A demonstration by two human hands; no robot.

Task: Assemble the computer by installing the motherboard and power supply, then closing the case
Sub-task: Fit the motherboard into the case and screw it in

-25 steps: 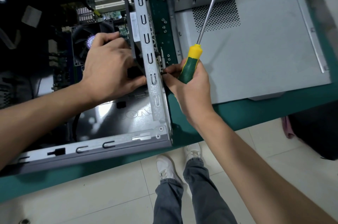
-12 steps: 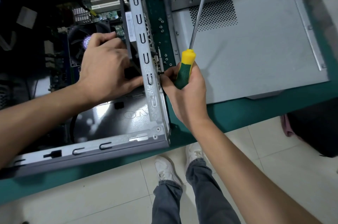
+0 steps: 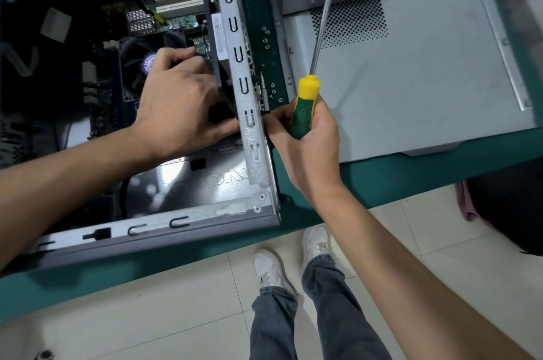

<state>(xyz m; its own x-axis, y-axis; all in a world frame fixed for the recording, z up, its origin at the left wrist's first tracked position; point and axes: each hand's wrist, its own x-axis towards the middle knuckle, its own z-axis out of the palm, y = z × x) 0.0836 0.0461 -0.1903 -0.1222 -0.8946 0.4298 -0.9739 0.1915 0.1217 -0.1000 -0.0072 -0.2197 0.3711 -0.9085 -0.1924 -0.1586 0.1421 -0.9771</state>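
No real change vs 1 s ago: left hand still grips PSU inside case, right hand pinches screw, screwdriver palmed, so PSU unfastened.

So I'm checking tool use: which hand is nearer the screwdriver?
Right. The right hand grips the screwdriver by its handle, outside the case; the left hand is inside it, apart from the tool.

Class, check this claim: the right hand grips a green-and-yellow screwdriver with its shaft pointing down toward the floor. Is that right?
Not quite. In the head view the right hand grips the green-and-yellow screwdriver, but its shaft points up and away, over the grey side panel.
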